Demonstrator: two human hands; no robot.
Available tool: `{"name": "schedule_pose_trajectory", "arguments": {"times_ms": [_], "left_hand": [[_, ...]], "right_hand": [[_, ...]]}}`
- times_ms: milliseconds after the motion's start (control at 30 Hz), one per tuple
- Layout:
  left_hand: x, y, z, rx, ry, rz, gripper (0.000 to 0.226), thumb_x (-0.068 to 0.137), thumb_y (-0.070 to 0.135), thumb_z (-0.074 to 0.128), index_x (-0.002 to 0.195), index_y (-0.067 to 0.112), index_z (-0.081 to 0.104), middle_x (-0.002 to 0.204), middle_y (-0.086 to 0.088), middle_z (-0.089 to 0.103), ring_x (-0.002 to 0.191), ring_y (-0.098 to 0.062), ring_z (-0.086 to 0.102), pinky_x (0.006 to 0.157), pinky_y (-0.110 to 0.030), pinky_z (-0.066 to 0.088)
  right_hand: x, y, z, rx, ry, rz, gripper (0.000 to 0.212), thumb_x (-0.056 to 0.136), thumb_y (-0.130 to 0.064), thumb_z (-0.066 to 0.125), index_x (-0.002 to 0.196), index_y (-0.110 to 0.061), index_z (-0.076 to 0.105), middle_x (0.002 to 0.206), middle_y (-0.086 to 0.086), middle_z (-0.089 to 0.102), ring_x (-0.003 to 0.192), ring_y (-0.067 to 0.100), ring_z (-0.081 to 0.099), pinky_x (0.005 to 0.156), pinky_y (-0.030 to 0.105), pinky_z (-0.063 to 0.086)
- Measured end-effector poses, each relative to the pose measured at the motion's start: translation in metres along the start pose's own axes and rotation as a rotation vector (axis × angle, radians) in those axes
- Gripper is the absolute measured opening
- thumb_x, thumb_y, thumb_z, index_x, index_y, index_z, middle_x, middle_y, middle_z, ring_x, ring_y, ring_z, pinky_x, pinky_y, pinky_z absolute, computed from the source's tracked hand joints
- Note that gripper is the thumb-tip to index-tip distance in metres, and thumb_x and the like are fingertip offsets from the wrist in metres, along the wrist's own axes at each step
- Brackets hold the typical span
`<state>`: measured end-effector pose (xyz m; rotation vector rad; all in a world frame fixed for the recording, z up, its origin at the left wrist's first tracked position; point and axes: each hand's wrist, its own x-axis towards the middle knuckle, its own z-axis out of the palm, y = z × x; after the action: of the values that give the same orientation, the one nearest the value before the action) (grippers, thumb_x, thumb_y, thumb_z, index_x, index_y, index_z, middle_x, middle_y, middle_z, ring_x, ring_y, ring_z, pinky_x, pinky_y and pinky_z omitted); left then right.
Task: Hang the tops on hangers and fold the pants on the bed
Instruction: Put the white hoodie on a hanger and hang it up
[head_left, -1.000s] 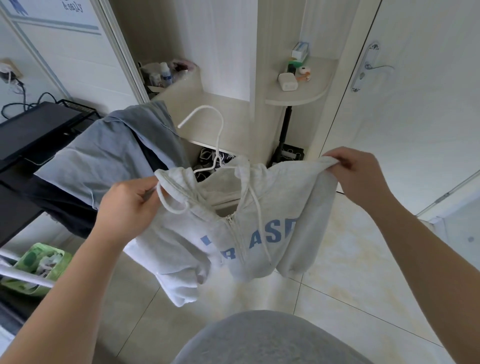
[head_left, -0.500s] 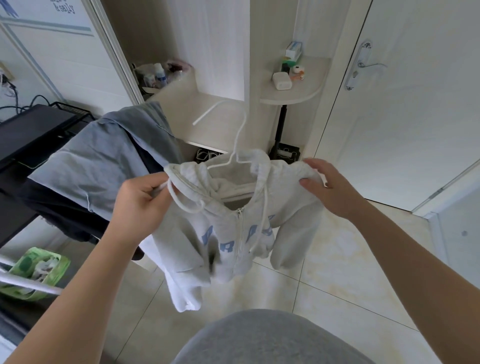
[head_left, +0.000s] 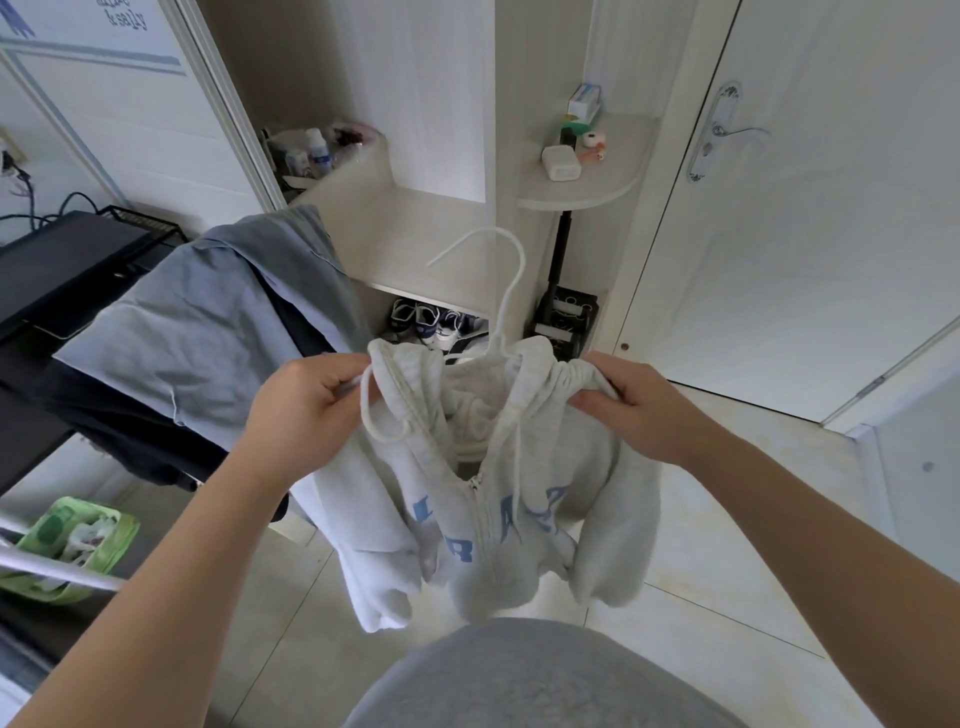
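Far left, low down: green basket (head_left: 72, 545), with a black counter (head_left: 62, 270) above it. Draped just beside the counter, a blue-grey garment (head_left: 208, 322). Next, left hand (head_left: 306, 410), fingers curled tight on one shoulder of the pale grey hoodie (head_left: 493, 519). Hoodie held in mid-air between both hands, above the tiled floor (head_left: 701, 597), blue letters across the chest, sleeves hanging limp. White hanger (head_left: 498, 291) inside the neck, hook sticking up. Then right hand (head_left: 639, 405), fingers bunching the other shoulder. Behind, a rounded shelf (head_left: 597, 195) with small items; far right, a white door (head_left: 831, 234).
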<state>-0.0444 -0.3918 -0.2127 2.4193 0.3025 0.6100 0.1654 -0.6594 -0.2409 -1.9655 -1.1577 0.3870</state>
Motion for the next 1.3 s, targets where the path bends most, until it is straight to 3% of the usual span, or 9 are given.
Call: {"name": "schedule_pose_trajectory", "arguments": {"times_ms": [167, 367, 467, 600, 767, 900, 967, 1167, 1300], "left_hand": [[-0.001, -0.009, -0.003, -0.060, -0.049, -0.030, 0.027, 0.097, 0.005, 0.061, 0.079, 0.021, 0.073, 0.053, 0.011, 0.039, 0.052, -0.004, 0.030, 0.051, -0.014, 0.029], [-0.004, -0.035, -0.002, -0.143, -0.016, -0.123, 0.053, 0.091, 0.046, 0.052, 0.080, -0.004, 0.066, 0.068, -0.029, 0.050, 0.064, -0.019, 0.037, 0.056, -0.035, 0.033], [-0.001, -0.035, -0.001, -0.157, -0.004, -0.160, 0.031, 0.096, 0.039, 0.059, 0.085, 0.014, 0.075, 0.076, -0.021, 0.064, 0.069, -0.014, 0.048, 0.063, -0.032, 0.042], [0.011, -0.028, 0.002, -0.207, 0.015, -0.195, 0.033, 0.100, 0.016, 0.058, 0.096, 0.046, 0.073, 0.087, 0.017, 0.072, 0.081, -0.002, 0.062, 0.078, -0.018, 0.048], [0.025, -0.030, 0.012, -0.055, 0.047, -0.310, 0.028, 0.096, 0.023, 0.065, 0.119, 0.038, 0.060, 0.108, 0.013, 0.057, 0.100, 0.015, 0.049, 0.084, -0.002, 0.034], [0.020, -0.027, 0.029, -0.139, -0.121, -0.447, 0.026, 0.097, 0.030, 0.062, 0.121, 0.039, 0.058, 0.118, 0.016, 0.060, 0.110, -0.003, 0.056, 0.094, -0.024, 0.042], [0.017, -0.027, 0.038, -0.154, -0.236, -0.454, 0.020, 0.097, 0.033, 0.061, 0.117, 0.038, 0.063, 0.118, 0.017, 0.063, 0.109, -0.002, 0.059, 0.094, -0.024, 0.045], [0.027, -0.022, 0.050, -0.274, -0.352, -0.477, 0.016, 0.099, 0.039, 0.057, 0.113, 0.038, 0.065, 0.111, 0.020, 0.065, 0.098, 0.008, 0.060, 0.073, -0.007, 0.046], [0.053, -0.031, 0.041, -0.352, -0.339, -0.441, 0.022, 0.096, 0.040, 0.060, 0.117, 0.034, 0.066, 0.110, 0.018, 0.066, 0.097, 0.006, 0.060, 0.080, -0.007, 0.046]], "right_hand": [[-0.004, 0.005, -0.001, 0.169, 0.112, 0.048, 0.013, 0.090, -0.013, 0.072, 0.083, -0.016, 0.061, 0.069, -0.012, 0.056, 0.066, 0.005, 0.051, 0.064, 0.017, 0.040], [-0.009, 0.009, -0.015, 0.277, 0.130, 0.179, 0.029, 0.093, -0.027, 0.068, 0.070, -0.012, 0.063, 0.062, 0.007, 0.055, 0.061, 0.011, 0.053, 0.062, 0.027, 0.041], [-0.013, 0.011, -0.016, 0.342, 0.075, 0.252, 0.057, 0.087, -0.051, 0.064, 0.086, 0.007, 0.061, 0.077, 0.027, 0.059, 0.069, 0.020, 0.057, 0.068, 0.035, 0.044], [-0.017, 0.016, -0.017, 0.549, 0.102, 0.366, 0.028, 0.099, -0.024, 0.058, 0.079, -0.015, 0.076, 0.079, 0.001, 0.072, 0.075, 0.013, 0.069, 0.069, 0.026, 0.054], [-0.021, 0.017, -0.011, 0.814, 0.228, 0.520, 0.021, 0.096, -0.022, 0.058, 0.088, -0.013, 0.074, 0.083, 0.001, 0.077, 0.075, 0.014, 0.074, 0.064, 0.024, 0.059], [-0.006, 0.015, 0.004, 0.958, 0.346, 0.695, 0.061, 0.070, -0.039, 0.084, 0.120, -0.010, 0.065, 0.114, 0.009, 0.073, 0.102, 0.030, 0.071, 0.083, 0.041, 0.057], [0.007, 0.005, 0.012, 1.058, 0.357, 0.719, 0.044, 0.080, -0.031, 0.073, 0.119, -0.011, 0.065, 0.114, 0.010, 0.071, 0.105, 0.033, 0.067, 0.081, 0.041, 0.054], [0.081, -0.036, 0.035, 1.055, 0.146, 0.515, 0.050, 0.073, -0.018, 0.063, 0.121, -0.005, 0.066, 0.123, 0.021, 0.067, 0.112, 0.037, 0.065, 0.096, 0.052, 0.053], [0.141, -0.059, 0.052, 0.970, 0.070, 0.425, 0.038, 0.074, -0.017, 0.062, 0.109, -0.002, 0.068, 0.098, 0.021, 0.068, 0.089, 0.033, 0.067, 0.080, 0.044, 0.055]]}}
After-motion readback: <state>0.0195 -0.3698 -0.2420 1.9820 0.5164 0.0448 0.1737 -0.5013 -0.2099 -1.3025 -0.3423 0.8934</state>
